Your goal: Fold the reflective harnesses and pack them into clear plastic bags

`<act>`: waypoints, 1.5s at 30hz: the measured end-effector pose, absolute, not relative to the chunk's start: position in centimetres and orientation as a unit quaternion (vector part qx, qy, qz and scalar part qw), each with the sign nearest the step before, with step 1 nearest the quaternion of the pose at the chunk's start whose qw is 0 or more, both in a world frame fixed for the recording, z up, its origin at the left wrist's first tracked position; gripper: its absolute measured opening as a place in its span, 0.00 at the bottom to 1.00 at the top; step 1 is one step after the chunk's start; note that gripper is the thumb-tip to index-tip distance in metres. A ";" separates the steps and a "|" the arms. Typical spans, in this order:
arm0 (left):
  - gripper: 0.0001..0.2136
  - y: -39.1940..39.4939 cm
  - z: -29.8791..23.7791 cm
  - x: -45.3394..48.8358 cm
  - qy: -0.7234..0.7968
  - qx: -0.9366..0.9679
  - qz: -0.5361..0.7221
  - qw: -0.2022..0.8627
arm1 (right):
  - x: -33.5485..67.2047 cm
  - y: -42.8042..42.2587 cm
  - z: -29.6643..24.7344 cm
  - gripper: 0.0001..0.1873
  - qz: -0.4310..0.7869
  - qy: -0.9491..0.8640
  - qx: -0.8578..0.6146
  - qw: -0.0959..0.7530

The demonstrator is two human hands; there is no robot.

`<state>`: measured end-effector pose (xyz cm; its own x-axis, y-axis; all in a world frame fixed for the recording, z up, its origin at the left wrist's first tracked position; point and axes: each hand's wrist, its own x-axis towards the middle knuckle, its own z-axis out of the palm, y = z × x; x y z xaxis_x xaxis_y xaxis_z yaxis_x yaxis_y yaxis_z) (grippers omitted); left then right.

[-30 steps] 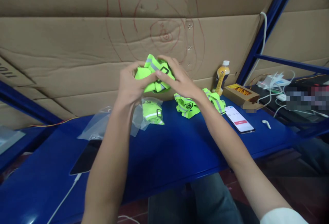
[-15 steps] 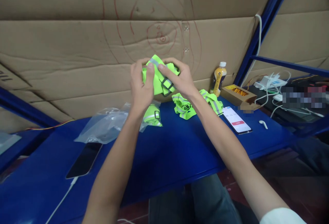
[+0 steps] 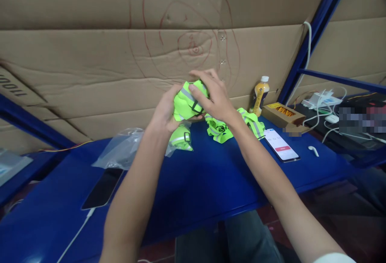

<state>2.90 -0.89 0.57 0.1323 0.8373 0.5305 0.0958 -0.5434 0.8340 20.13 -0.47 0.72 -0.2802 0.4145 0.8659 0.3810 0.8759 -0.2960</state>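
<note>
Two hands close on one crumpled neon-green reflective band (image 3: 186,103), held up at the centre of the frame above the blue table (image 3: 196,182). The left hand (image 3: 164,112) cups it from the lower left. The right hand (image 3: 215,98) wraps over its upper right, thumb on the fabric. The wad slants from lower left to upper right, evenly between them. Directly below lies a bagged band (image 3: 180,139).

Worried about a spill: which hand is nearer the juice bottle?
Right. The right hand is left of the juice bottle, not touching; the left hand is farther left, beyond the green bundle.
</note>
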 end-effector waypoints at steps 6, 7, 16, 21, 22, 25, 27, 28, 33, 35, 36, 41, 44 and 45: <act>0.16 -1.9 -1.5 4.2 0.402 0.631 0.647 0.148 | 18.6 0.3 -1.9 0.31 0.270 -0.691 -0.270 0.614; 0.15 -2.5 -2.0 4.2 0.402 0.664 0.623 0.094 | 18.5 -0.2 -2.6 0.31 0.327 -0.651 -0.273 0.628; 0.14 -6.8 -11.7 4.4 0.318 0.855 0.408 -0.046 | 19.6 -6.3 -11.0 0.27 0.626 -0.370 -0.351 0.591; 0.22 -6.8 -13.7 6.5 0.383 0.791 0.474 0.062 | 19.8 -5.7 -13.7 0.20 0.409 -0.410 -0.401 0.710; 0.22 -6.7 -13.8 6.9 0.399 0.776 0.479 0.094 | 19.8 -5.5 -14.0 0.18 0.368 -0.432 -0.409 0.715; 0.17 -6.6 -13.9 7.6 0.447 0.719 0.507 0.159 | 19.7 -5.5 -14.6 0.14 0.276 -0.504 -0.417 0.705; 0.15 -6.7 -14.1 7.7 0.472 0.685 0.533 0.156 | 19.4 -5.7 -14.8 0.13 0.240 -0.546 -0.405 0.694; 0.14 -6.7 -14.2 7.7 0.482 0.674 0.541 0.141 | 19.2 -5.9 -14.9 0.13 0.226 -0.559 -0.400 0.690; 0.13 -6.9 -15.3 7.6 0.510 0.684 0.521 0.029 | 18.3 -6.3 -15.8 0.16 0.175 -0.604 -0.410 0.660; 0.14 -7.0 -15.6 7.5 0.512 0.694 0.506 -0.004 | 18.1 -6.3 -16.3 0.18 0.192 -0.606 -0.411 0.653; 0.15 -7.1 -15.7 7.4 0.512 0.699 0.500 -0.018 | 17.9 -6.3 -16.5 0.20 0.206 -0.603 -0.410 0.653; 0.25 -6.9 -15.9 6.7 0.497 0.717 0.484 -0.065 | 17.1 -5.5 -17.2 0.24 0.249 -0.592 -0.408 0.649; 0.27 -6.6 -16.2 6.8 0.489 0.719 0.490 -0.066 | 17.1 -4.8 -17.4 0.21 0.293 -0.584 -0.421 0.628; 0.28 -6.6 -16.3 6.9 0.488 0.717 0.494 -0.063 | 17.1 -4.6 -17.5 0.21 0.314 -0.578 -0.426 0.621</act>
<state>6.92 -6.56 -16.25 0.0354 0.6374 0.7698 0.7612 -0.5163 0.3925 17.15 -4.64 -17.46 0.1343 0.8830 0.4496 0.1021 0.4390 -0.8927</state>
